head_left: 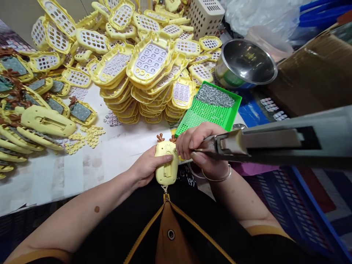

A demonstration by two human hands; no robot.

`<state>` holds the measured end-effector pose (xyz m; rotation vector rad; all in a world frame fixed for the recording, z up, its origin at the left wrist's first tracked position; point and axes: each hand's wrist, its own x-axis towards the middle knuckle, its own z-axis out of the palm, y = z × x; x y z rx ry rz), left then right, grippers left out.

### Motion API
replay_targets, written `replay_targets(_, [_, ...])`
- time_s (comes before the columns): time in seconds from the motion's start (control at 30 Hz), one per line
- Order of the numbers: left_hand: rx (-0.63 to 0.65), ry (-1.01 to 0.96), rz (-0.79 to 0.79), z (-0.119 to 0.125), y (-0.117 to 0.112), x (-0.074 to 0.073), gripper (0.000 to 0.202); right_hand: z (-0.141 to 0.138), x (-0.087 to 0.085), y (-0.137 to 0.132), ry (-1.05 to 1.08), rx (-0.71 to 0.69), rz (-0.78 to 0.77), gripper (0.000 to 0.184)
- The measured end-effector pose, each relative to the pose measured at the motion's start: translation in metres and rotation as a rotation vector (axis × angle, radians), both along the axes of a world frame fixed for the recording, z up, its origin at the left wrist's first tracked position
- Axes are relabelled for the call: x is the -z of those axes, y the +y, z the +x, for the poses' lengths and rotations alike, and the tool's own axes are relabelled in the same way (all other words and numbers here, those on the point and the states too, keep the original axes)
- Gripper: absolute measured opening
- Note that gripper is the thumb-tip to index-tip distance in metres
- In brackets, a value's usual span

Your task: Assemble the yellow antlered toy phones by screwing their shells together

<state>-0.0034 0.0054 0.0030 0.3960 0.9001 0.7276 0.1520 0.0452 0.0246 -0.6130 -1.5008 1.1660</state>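
My left hand is closed around a pale yellow toy phone with brown antlers, thumb across its back. The toy's back faces up, showing a battery slot and a speaker grille. My right hand wraps round the tapered end of a long grey electric screwdriver, which reaches in from the right edge. Its tip is hidden by my fingers, close to the toy's right side. Just beyond my right hand, a green tray holds a heap of small silver screws.
Stacked yellow front shells with button pads stand at the table's middle. Half-built toys pile up at left beside small yellow pieces. A steel bowl, a beige basket and a cardboard box are at the right.
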Motion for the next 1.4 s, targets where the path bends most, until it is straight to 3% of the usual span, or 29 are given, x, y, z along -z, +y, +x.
replay_targets(0.1, [-0.007, 0.018, -0.016, 0.001, 0.0, -0.003, 0.049, 0.002, -0.005, -0.004, 0.079, -0.029, 0.094, 0.02])
replay_targets(0.23, [-0.021, 0.036, -0.059, 0.003, 0.0, -0.005, 0.049, 0.017, -0.028, -0.006, 0.168, -0.032, 0.183, 0.009])
replay_targets(0.33, [-0.027, 0.02, -0.077, 0.002, 0.001, -0.006, 0.048, 0.036, -0.037, 0.002, 0.255, 0.149, 0.24, 0.008])
replay_targets(0.47, [-0.026, 0.022, -0.096, 0.0, 0.002, -0.006, 0.047, 0.058, -0.019, 0.023, 0.233, 0.382, 0.261, 0.014])
replay_targets(0.67, [0.011, 0.077, -0.117, -0.002, 0.003, -0.007, 0.042, 0.069, 0.006, 0.036, 0.196, 0.433, 0.289, 0.016])
replay_targets(1.2, [0.019, 0.067, -0.126, -0.003, 0.004, -0.007, 0.043, 0.07, 0.017, 0.039, 0.194, 0.342, 0.165, 0.014])
replay_targets(1.4, [0.047, 0.046, -0.104, -0.008, -0.004, -0.008, 0.045, 0.057, -0.003, 0.021, 0.281, 0.332, 0.203, 0.012])
